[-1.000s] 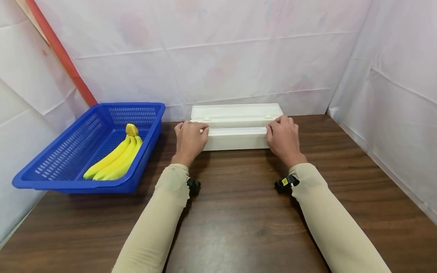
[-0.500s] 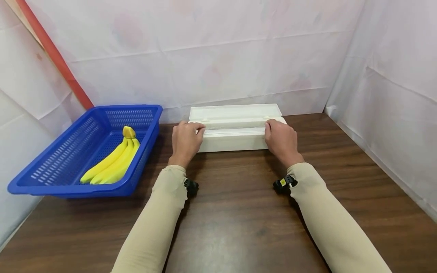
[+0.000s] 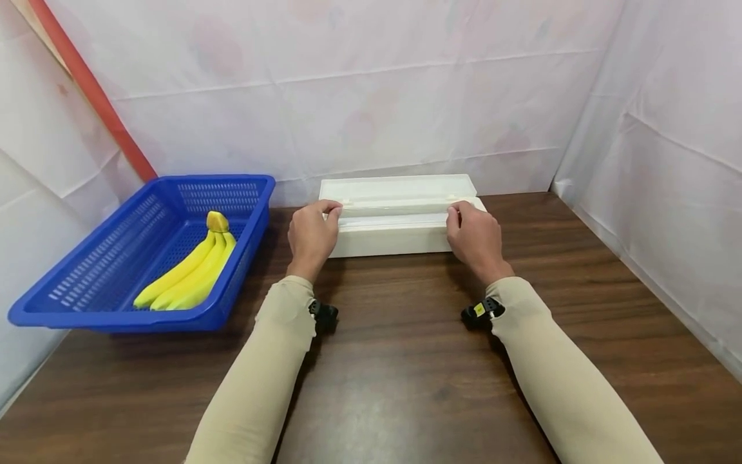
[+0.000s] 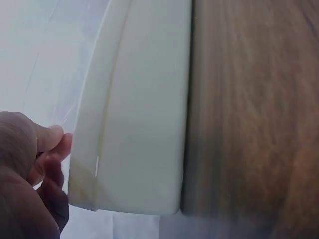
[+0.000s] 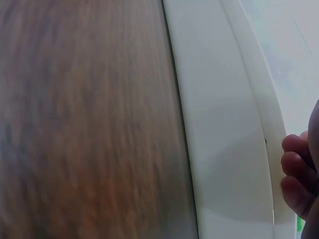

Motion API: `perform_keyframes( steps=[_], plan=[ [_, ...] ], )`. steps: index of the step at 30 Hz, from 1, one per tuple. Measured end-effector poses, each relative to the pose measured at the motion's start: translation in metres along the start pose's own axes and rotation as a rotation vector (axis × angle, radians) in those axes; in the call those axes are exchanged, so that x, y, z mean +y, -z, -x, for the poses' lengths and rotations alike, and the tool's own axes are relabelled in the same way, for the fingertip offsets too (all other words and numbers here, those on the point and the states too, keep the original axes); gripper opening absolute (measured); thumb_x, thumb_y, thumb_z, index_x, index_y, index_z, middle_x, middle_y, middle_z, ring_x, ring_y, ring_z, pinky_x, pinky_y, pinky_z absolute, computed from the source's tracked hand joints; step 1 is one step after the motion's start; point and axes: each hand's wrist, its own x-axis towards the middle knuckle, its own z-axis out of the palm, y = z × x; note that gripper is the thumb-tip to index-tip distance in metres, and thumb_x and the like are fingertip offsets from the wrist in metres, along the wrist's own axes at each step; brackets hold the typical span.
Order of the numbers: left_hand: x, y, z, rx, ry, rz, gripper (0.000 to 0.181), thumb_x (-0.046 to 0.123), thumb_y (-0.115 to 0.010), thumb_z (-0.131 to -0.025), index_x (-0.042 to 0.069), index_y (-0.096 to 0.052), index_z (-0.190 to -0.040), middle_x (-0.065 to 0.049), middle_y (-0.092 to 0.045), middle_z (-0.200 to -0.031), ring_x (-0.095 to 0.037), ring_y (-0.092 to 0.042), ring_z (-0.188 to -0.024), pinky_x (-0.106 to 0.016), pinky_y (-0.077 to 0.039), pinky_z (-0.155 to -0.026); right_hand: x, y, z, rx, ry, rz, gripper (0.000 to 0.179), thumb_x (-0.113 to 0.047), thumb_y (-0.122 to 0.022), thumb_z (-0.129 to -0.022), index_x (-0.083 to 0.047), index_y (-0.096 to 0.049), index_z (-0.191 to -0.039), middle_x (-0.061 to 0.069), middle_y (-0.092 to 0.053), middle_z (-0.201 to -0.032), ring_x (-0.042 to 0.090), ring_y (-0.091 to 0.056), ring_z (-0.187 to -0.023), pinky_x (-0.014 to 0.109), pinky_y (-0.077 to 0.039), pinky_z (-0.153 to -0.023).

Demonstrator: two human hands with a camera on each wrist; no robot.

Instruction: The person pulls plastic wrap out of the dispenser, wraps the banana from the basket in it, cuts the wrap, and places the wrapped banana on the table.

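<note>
A long white cling film dispenser (image 3: 391,240) lies on the table near the back wall, its lid (image 3: 400,188) tipped back. A thin clear edge, apparently cling film (image 3: 394,209), runs across its opening between both hands. My left hand (image 3: 313,237) is at the dispenser's left end, thumb and index finger pinching the film's edge. At the right end, my right hand (image 3: 476,240) pinches there too, fingers curled. The left wrist view shows the left fingertips (image 4: 56,139) together beside the dispenser's upper edge. In the right wrist view the curled fingers (image 5: 295,172) are partly cut off.
At the left stands a blue plastic basket (image 3: 116,317) with a bunch of yellow bananas (image 3: 191,274) inside. The brown wooden table (image 3: 394,374) stretches in front of the dispenser. White sheeting (image 3: 371,84) hangs behind and at both sides.
My left hand has shifted slightly left and up, its thumb and index finger now closer together. The right hand stays at the right end. The dispenser's lid remains tipped back.
</note>
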Motion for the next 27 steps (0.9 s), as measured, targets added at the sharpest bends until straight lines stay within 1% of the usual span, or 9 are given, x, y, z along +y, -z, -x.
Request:
perform_keyframes(
  steps=[4, 6, 8, 12, 16, 21, 24, 27],
  plan=[
    [0.0028, 0.0029, 0.0036, -0.058, 0.084, 0.022, 0.02, 0.033, -0.061, -0.1, 0.022, -0.076, -0.106, 0.001, -0.073, -0.105, -0.027, -0.064, -0.087, -0.049, -0.049, -0.077, -0.0004, -0.0021, 0.0037, 0.028, -0.009, -0.05, 0.026, -0.018, -0.052, -0.101, 0.001, -0.068, -0.093, 0.017, -0.07, -0.083, 0.034, -0.064, -0.069, 0.05, -0.052, -0.066],
    [0.0043, 0.0037, 0.0043, -0.083, 0.106, 0.045, 0.021, 0.033, -0.059, -0.1, 0.021, -0.075, -0.106, 0.0, -0.072, -0.103, -0.026, -0.063, -0.087, -0.05, -0.047, -0.08, -0.0003, -0.003, 0.0043, 0.044, -0.022, -0.079, 0.024, -0.017, -0.052, -0.1, 0.0, -0.067, -0.091, 0.015, -0.068, -0.079, 0.032, -0.062, -0.067, 0.048, -0.05, -0.065],
    [0.0059, 0.0043, 0.0042, -0.093, 0.114, 0.078, 0.021, 0.033, -0.058, -0.101, 0.02, -0.073, -0.107, -0.001, -0.07, -0.101, -0.026, -0.062, -0.086, -0.05, -0.046, -0.081, -0.0004, -0.0037, 0.0034, 0.054, -0.037, -0.116, 0.023, -0.016, -0.053, -0.1, 0.0, -0.065, -0.09, 0.014, -0.065, -0.076, 0.031, -0.059, -0.067, 0.045, -0.048, -0.064],
    [0.0087, 0.0044, 0.0035, -0.076, 0.118, 0.141, 0.02, 0.033, -0.058, -0.101, 0.02, -0.073, -0.106, 0.0, -0.07, -0.096, -0.021, -0.065, -0.083, -0.049, -0.046, -0.08, -0.0009, -0.0038, 0.002, 0.061, -0.079, -0.224, 0.023, -0.015, -0.052, -0.1, 0.001, -0.065, -0.092, 0.013, -0.06, -0.075, 0.028, -0.054, -0.069, 0.039, -0.044, -0.063],
    [0.0072, 0.0012, 0.0064, -0.047, 0.128, 0.174, 0.019, 0.034, -0.059, -0.101, 0.022, -0.073, -0.106, 0.004, -0.071, -0.092, -0.014, -0.069, -0.08, -0.048, -0.046, -0.08, -0.0004, -0.0051, 0.0045, 0.066, -0.119, -0.315, 0.021, -0.013, -0.053, -0.1, 0.001, -0.067, -0.095, 0.011, -0.063, -0.076, 0.024, -0.057, -0.066, 0.033, -0.044, -0.061],
    [0.0078, -0.0008, 0.0085, -0.014, 0.126, 0.184, 0.02, 0.035, -0.057, -0.102, 0.023, -0.073, -0.106, 0.012, -0.073, -0.092, -0.008, -0.068, -0.076, -0.046, -0.047, -0.079, 0.001, -0.0055, 0.0052, 0.073, -0.139, -0.368, 0.02, -0.014, -0.054, -0.101, -0.002, -0.068, -0.093, 0.007, -0.066, -0.077, 0.018, -0.06, -0.06, 0.026, -0.043, -0.056],
    [0.0089, -0.0006, 0.0071, -0.009, 0.124, 0.203, 0.021, 0.036, -0.058, -0.102, 0.023, -0.074, -0.105, 0.013, -0.073, -0.092, -0.007, -0.068, -0.076, -0.045, -0.046, -0.076, 0.0014, -0.0056, 0.0039, 0.099, -0.146, -0.405, 0.019, -0.013, -0.055, -0.1, -0.002, -0.069, -0.093, 0.007, -0.07, -0.08, 0.016, -0.06, -0.058, 0.022, -0.042, -0.053],
    [0.0089, -0.0001, 0.005, -0.004, 0.125, 0.222, 0.02, 0.036, -0.059, -0.101, 0.024, -0.075, -0.104, 0.013, -0.074, -0.092, -0.006, -0.068, -0.077, -0.044, -0.046, -0.077, 0.0016, -0.0062, 0.0027, 0.123, -0.161, -0.428, 0.02, -0.012, -0.055, -0.099, -0.002, -0.072, -0.094, 0.006, -0.073, -0.085, 0.011, -0.06, -0.055, 0.021, -0.042, -0.05]
  ],
)
